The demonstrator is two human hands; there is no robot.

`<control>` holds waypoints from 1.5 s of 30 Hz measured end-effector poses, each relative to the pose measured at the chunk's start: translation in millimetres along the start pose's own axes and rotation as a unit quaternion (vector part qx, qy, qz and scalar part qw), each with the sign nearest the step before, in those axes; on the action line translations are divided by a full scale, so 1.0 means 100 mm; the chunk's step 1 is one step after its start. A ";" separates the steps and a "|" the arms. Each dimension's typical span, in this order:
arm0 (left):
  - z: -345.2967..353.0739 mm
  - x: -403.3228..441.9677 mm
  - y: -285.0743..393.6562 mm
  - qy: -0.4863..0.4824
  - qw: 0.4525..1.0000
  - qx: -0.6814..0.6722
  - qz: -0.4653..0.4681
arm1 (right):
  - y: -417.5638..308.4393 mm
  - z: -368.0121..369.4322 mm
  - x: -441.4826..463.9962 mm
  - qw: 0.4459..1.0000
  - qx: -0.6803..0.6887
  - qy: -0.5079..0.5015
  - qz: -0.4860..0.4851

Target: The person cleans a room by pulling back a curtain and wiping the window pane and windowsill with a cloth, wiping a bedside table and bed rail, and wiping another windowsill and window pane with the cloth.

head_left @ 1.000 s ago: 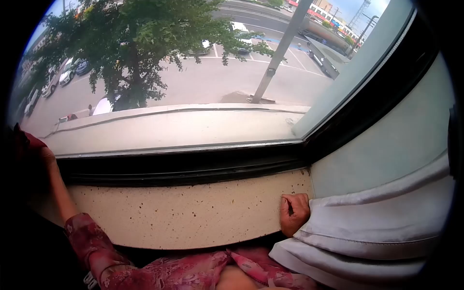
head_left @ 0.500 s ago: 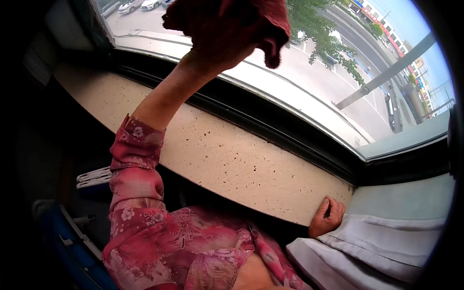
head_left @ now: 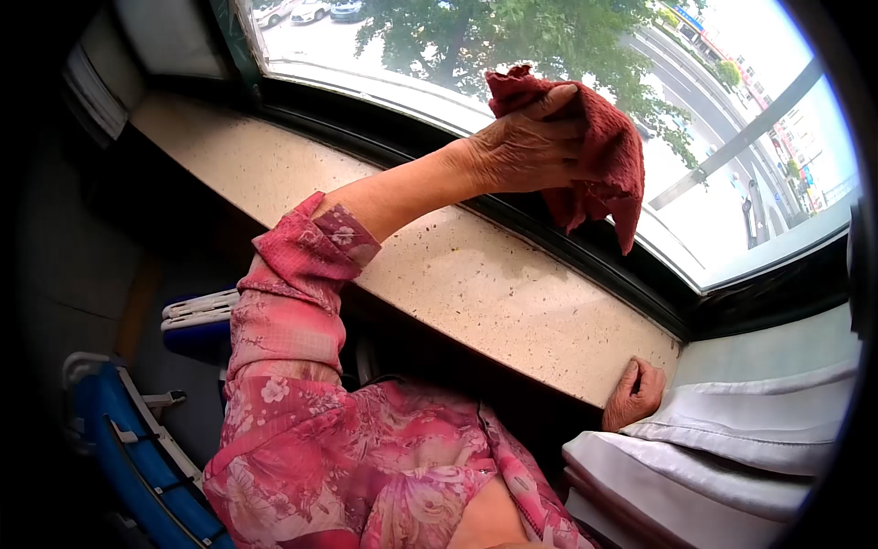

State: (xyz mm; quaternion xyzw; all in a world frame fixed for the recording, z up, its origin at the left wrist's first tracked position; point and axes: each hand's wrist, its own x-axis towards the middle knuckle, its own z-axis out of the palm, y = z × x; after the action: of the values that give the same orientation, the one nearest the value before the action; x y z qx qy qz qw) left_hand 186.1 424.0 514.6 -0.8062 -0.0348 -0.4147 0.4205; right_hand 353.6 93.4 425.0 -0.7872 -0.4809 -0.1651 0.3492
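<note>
My left hand [head_left: 526, 151] is closed around a bunched dark red cloth [head_left: 608, 151], with its back turned toward me. The cloth hangs over the black lower window frame [head_left: 439, 165], in front of the glass; whether it touches the pane I cannot tell. At the right end of the speckled beige windowsill [head_left: 476, 297], my right hand [head_left: 636, 395] rests with its fingers curled in and nothing visible in them. White curtain fabric [head_left: 732, 439] covers the wrist and forearm behind it.
A blue folding item with a pale frame [head_left: 137, 448] stands at lower left. Near it is a dark blue object with a white slatted top [head_left: 201, 311]. Trees [head_left: 512, 46], parked cars and a road show through the window.
My left hand has brought the cloth down and to the right, from high on the window to near its lower frame. The right hand stays on the sill. The view has shifted slightly.
</note>
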 end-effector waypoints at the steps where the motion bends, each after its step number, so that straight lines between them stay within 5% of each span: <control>1: 0.11 -0.20 -0.06 0.005 0.999 -0.025 -0.032 | 0.01 0.00 0.00 1.000 0.000 -0.004 0.002; 6: -0.26 -1.22 -0.96 -0.079 0.988 0.057 -0.119 | 0.05 -0.03 0.00 0.999 -0.039 -0.026 -0.017; 8: -0.44 -1.83 -1.28 -0.093 0.952 0.018 -0.291 | 0.03 -0.05 0.01 0.999 -0.036 -0.035 -0.021; 9: -0.60 -1.94 -1.43 0.004 0.936 0.088 -0.340 | 0.04 -0.06 0.01 0.998 -0.034 -0.048 -0.022; 10: -0.82 -2.26 -1.66 -0.027 0.851 0.074 -0.519 | 0.05 -0.06 0.01 0.997 -0.048 -0.047 -0.023; 13: -1.38 -2.58 -1.81 0.000 0.798 0.097 -0.595 | 0.04 -0.06 0.01 0.996 -0.063 -0.058 -0.002; 15: -1.64 -2.87 -1.90 -0.262 0.687 0.044 -0.676 | 0.04 -0.05 0.01 0.997 -0.062 -0.055 0.006; 16: -1.61 -3.08 -1.79 -0.266 0.685 0.046 -0.677 | 0.03 -0.05 0.01 0.996 -0.061 -0.059 0.006; 18: -1.46 -3.51 -1.52 -0.466 0.700 0.088 -0.534 | 0.01 -0.04 0.04 0.999 -0.035 -0.029 -0.027; 19: -1.43 -3.48 -1.55 -0.502 0.651 0.055 -0.566 | 0.02 -0.03 0.05 0.999 -0.035 -0.025 -0.026; 21: -1.34 -3.50 -1.51 -0.516 0.664 0.071 -0.537 | 0.05 -0.04 0.01 0.998 -0.045 -0.037 0.001; 40: -1.48 -2.10 -0.15 -0.396 0.828 -0.169 -0.359 | 0.05 -0.01 0.01 0.999 -0.026 -0.005 -0.018; 45: -1.49 -1.75 0.19 -0.400 0.834 -0.200 -0.324 | 0.08 0.00 0.00 1.000 -0.022 -0.009 -0.010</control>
State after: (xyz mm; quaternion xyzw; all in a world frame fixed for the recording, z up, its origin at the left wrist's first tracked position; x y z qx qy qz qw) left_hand -16.1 357.2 425.4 -0.9110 -0.3750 -0.1666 0.0410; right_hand 360.9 91.0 421.4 -0.7911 -0.4884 -0.1723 0.3255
